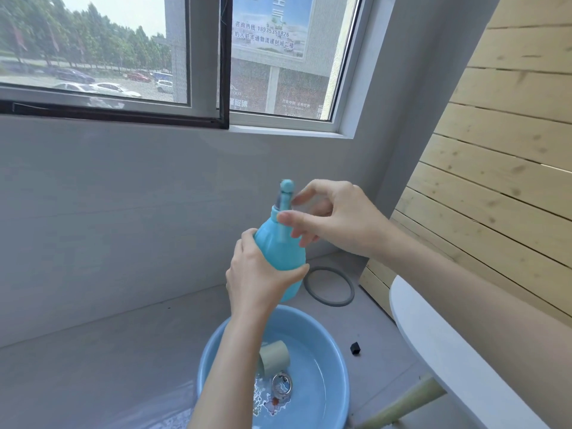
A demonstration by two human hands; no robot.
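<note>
Turquoise plastic marks the spray bottle [280, 261], which is held upright in mid-air before a grey wall, above the far rim of a blue basin [328, 360]. In the head view the left hand [257, 277] grasps the bottle's round body from the side, fingers wrapped behind it and thumb across the front. The right hand [335, 218] is at the spray head, thumb tip on the trigger stem and index finger just beside the neck; whether it actually pinches the head cannot be told. The basin stands on the floor with shallow water, a grey-green cup [275, 357] on its side and a metal ring piece [281, 383]. A grey ring [328, 286] lies on the floor behind.
</note>
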